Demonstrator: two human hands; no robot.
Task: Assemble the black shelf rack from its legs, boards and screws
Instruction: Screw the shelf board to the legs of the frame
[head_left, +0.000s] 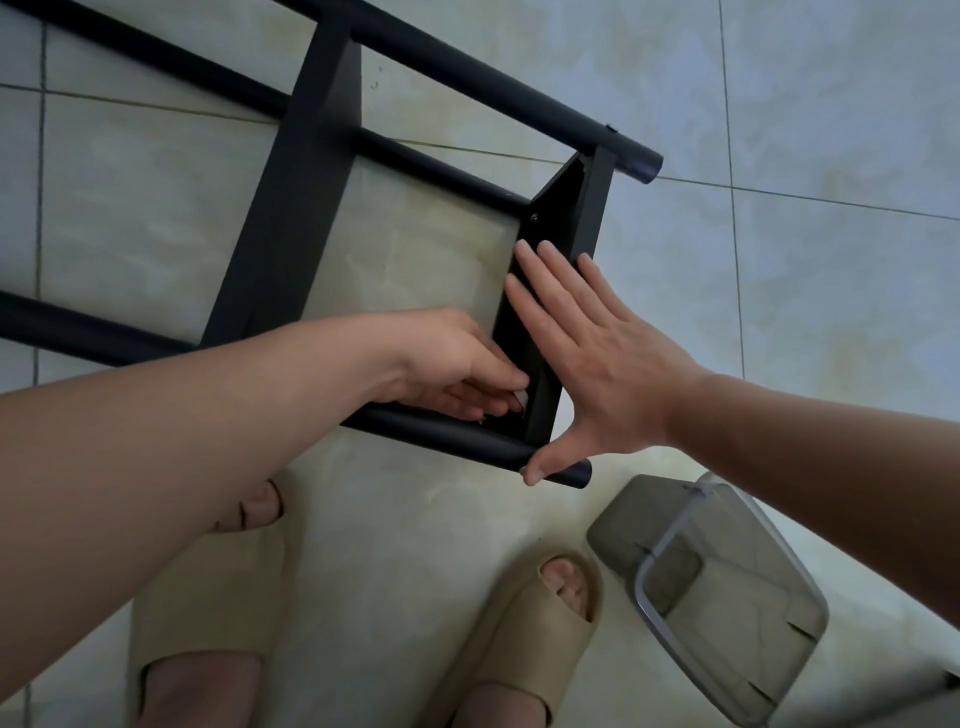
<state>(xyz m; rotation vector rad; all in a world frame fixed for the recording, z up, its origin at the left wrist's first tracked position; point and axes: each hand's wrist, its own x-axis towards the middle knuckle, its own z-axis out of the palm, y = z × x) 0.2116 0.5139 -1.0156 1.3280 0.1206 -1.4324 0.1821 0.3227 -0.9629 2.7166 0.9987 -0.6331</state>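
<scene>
Left grip (457, 364) pinches a pale piece (521, 400) at the end board (587, 208); right grip (597, 353), fingers straight, presses that board; clear bin (623, 519) nearby.

Pale glossy tile floor (831, 130) – thin dark grout lines (736, 260), soft light, bluish toward the far side. Grey bin (727, 597) stands at lower right.
</scene>
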